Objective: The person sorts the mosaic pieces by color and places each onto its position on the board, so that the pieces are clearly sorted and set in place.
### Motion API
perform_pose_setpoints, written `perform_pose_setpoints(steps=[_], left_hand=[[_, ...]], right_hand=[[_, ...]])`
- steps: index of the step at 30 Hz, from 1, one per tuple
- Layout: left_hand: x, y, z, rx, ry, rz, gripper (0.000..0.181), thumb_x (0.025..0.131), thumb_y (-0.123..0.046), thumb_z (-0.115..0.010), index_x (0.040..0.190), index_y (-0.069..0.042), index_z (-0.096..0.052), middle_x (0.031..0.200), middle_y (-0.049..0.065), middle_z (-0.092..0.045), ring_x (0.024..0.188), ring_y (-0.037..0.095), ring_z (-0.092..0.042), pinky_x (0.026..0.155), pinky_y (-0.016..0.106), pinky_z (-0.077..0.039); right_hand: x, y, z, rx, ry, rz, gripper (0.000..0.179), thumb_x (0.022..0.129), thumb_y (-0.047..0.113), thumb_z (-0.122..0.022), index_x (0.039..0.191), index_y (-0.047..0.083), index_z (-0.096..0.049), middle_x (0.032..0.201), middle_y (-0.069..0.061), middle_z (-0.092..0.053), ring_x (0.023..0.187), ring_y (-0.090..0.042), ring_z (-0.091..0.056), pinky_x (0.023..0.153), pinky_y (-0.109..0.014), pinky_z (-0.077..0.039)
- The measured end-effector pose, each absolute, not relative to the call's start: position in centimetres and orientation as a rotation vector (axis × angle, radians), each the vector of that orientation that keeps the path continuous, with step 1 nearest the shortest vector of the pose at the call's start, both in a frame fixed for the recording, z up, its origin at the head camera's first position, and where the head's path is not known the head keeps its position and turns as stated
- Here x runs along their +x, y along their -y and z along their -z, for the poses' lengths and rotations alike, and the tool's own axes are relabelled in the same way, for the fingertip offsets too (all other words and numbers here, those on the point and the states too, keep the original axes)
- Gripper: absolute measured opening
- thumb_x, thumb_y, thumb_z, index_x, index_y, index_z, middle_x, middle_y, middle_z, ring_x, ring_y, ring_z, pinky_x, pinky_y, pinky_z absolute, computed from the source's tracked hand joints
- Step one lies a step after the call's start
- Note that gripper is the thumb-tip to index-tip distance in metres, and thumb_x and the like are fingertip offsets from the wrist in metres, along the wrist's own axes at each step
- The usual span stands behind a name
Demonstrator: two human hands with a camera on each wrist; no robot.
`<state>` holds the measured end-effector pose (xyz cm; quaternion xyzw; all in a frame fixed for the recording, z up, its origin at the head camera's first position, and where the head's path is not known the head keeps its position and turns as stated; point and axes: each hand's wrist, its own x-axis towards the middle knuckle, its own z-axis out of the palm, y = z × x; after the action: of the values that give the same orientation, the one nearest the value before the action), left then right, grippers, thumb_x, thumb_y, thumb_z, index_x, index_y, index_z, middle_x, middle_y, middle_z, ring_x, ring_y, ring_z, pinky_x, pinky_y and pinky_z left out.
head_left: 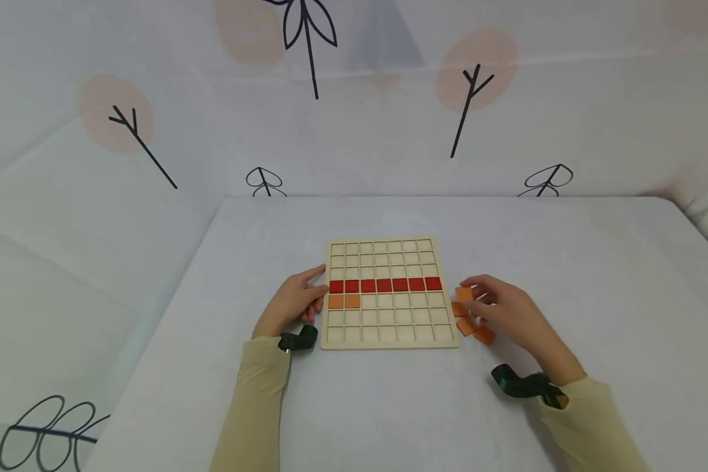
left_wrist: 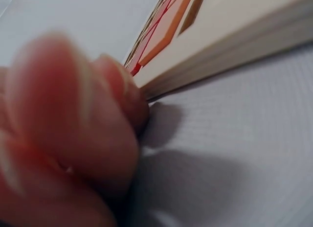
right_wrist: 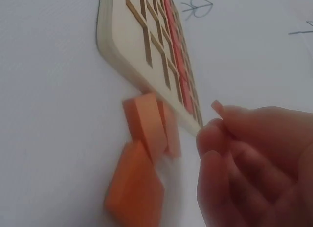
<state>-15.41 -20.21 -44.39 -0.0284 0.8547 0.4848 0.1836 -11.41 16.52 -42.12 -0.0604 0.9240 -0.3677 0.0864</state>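
Observation:
A pale wooden grid board [head_left: 389, 337] lies flat, with a full row of red tiles [head_left: 384, 285] and two orange tiles [head_left: 344, 301] in the row nearer me. My left hand [head_left: 290, 301] rests against the board's left edge, index finger stretched forward and thumb at the red row; its blurred fingertips meet the edge in the left wrist view. Beyond the right edge, my right hand [head_left: 503, 308] pinches an orange tile [head_left: 463, 294] between thumb and finger. Only a small corner of that held tile [right_wrist: 216, 107] shows past the fingers in the right wrist view.
Several loose orange tiles [head_left: 484, 335] lie close together at the board's right edge, below the right hand. White cloth [head_left: 389, 406] covers the table, and a patterned cloth [head_left: 383, 131] hangs behind it. Each wrist wears a dark camera mount [head_left: 519, 383].

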Motion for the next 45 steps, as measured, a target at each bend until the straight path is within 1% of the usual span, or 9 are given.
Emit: perform_pose_setpoints(steps=[3,8,12,16,20,27,34,40,45], left_hand=[[-15.4,20.2,44.4,-0.081,-2.402,-1.374,0.052,0.089,-0.025,-0.055,0.137,-0.027,-0.036,0.059,0.008,-0.054,0.041,0.016,-0.047,0.04,0.025,-0.04],[-15.5,20.2,44.4,-0.077,-2.407,-1.365,0.052,0.089,-0.026,-0.055,0.137,-0.027,-0.036,0.059,0.008,-0.054,0.041,0.016,-0.048,0.041,0.026,-0.041],[-15.6,20.3,44.5,-0.082,-2.414,-1.361,0.052,0.088,-0.026,-0.055,0.137,-0.029,-0.036,0.059,0.008,-0.054,0.041,0.016,-0.048,0.04,0.026,-0.04],[-15.6,20.3,44.6,-0.081,-2.41,-1.362,0.052,0.088,-0.026,-0.055,0.137,-0.029,-0.036,0.058,0.008,-0.054,0.041,0.017,-0.048,0.04,0.026,-0.04],[-15.6,20.3,44.4,-0.08,-2.408,-1.365,0.052,0.088,-0.026,-0.055,0.137,-0.029,-0.036,0.059,0.008,-0.054,0.041,0.017,-0.048,0.04,0.026,-0.041],[-15.5,20.2,44.1,-0.089,-2.396,-1.372,0.053,0.089,-0.024,-0.056,0.137,-0.028,-0.035,0.06,0.009,-0.055,0.041,0.017,-0.048,0.04,0.025,-0.04],[-15.5,20.3,44.3,-0.075,-2.41,-1.366,0.053,0.089,-0.025,-0.055,0.137,-0.028,-0.035,0.059,0.009,-0.056,0.04,0.017,-0.048,0.04,0.026,-0.04],[-15.5,20.3,44.3,-0.088,-2.407,-1.367,0.053,0.088,-0.026,-0.055,0.137,-0.027,-0.035,0.059,0.009,-0.055,0.041,0.016,-0.048,0.04,0.025,-0.04],[-15.4,20.3,44.2,-0.075,-2.399,-1.373,0.053,0.088,-0.025,-0.055,0.137,-0.026,-0.035,0.059,0.009,-0.055,0.04,0.016,-0.048,0.04,0.025,-0.04]], right_hand=[[-11.7,-16.0,42.2,-0.168,-2.758,1.08,0.04,0.083,0.036,-0.062,0.116,0.016,-0.052,0.096,-0.007,-0.056,0.081,-0.021,-0.054,0.056,-0.024,-0.046],[-12.0,-15.0,42.3,-0.21,-2.761,1.077,0.04,0.081,0.036,-0.064,0.114,0.017,-0.055,0.093,-0.005,-0.058,0.083,-0.02,-0.053,0.062,-0.029,-0.045],[-12.3,-14.1,42.2,-0.263,-2.764,1.087,0.038,0.081,0.033,-0.064,0.114,0.015,-0.056,0.092,-0.004,-0.058,0.083,-0.018,-0.053,0.066,-0.03,-0.044],[-12.5,-13.2,42.2,-0.309,-2.754,1.092,0.035,0.082,0.028,-0.063,0.114,0.015,-0.056,0.09,-0.005,-0.059,0.08,-0.018,-0.054,0.066,-0.03,-0.044],[-12.8,-12.3,42.2,-0.336,-2.727,1.112,0.036,0.083,0.028,-0.062,0.116,0.016,-0.056,0.089,-0.003,-0.06,0.077,-0.017,-0.054,0.065,-0.03,-0.044],[-13.2,-11.1,42.4,-0.332,-2.641,1.189,0.034,0.085,0.022,-0.057,0.119,0.018,-0.054,0.095,-0.001,-0.061,0.077,-0.015,-0.055,0.069,-0.031,-0.044],[-13.5,-9.8,42.3,-0.345,-2.629,1.207,0.034,0.084,0.026,-0.061,0.116,0.017,-0.056,0.093,-0.001,-0.061,0.079,-0.015,-0.056,0.071,-0.032,-0.043],[-13.5,-8.6,42.3,-0.402,-2.636,1.211,0.033,0.082,0.029,-0.063,0.113,0.017,-0.059,0.089,0.001,-0.059,0.079,-0.014,-0.054,0.069,-0.031,-0.043],[-13.6,-8.0,42.3,-0.42,-2.634,1.233,0.032,0.081,0.026,-0.063,0.111,0.017,-0.059,0.088,0.001,-0.058,0.079,-0.014,-0.052,0.069,-0.03,-0.042]])
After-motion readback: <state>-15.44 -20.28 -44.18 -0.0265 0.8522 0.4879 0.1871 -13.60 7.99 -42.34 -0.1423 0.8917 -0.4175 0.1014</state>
